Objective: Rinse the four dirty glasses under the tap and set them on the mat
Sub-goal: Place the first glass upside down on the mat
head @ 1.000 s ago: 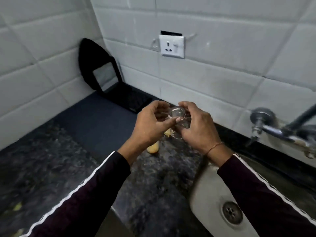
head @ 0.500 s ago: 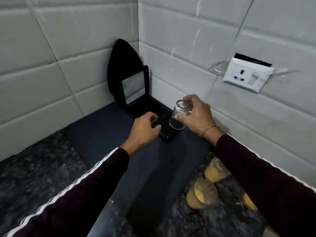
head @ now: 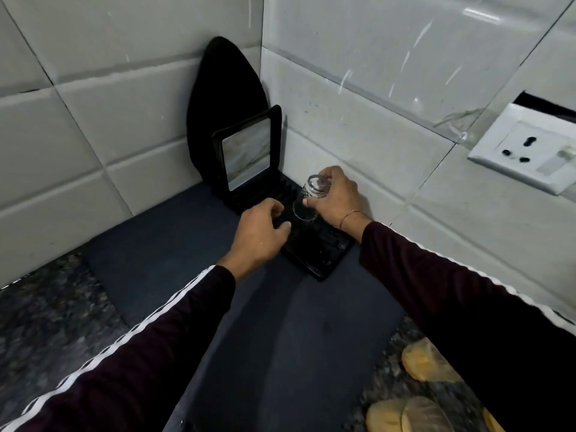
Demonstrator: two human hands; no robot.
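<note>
From my head camera, my right hand (head: 335, 199) pinched the small clear drinking glass (head: 310, 198) upside down, its long axis tilted, mouth low toward my left hand (head: 261, 233), just above the ridged black mat (head: 318, 251). My left hand hovered beside it, loosely curled, holding nothing.

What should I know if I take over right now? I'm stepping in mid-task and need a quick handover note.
Right hand: grips a clear glass upside down, mouth low over the black ridged rack in the corner; whether it touches is unclear.
Left hand: empty, fingers loosely curled, hovering over the rack's near edge.
The rack sits on the dark blue mat.
Done: no other glass stands on the mat.
Left: release this glass, then rinse the cloudy yellowish glasses waiting on the counter at lower right.
</note>
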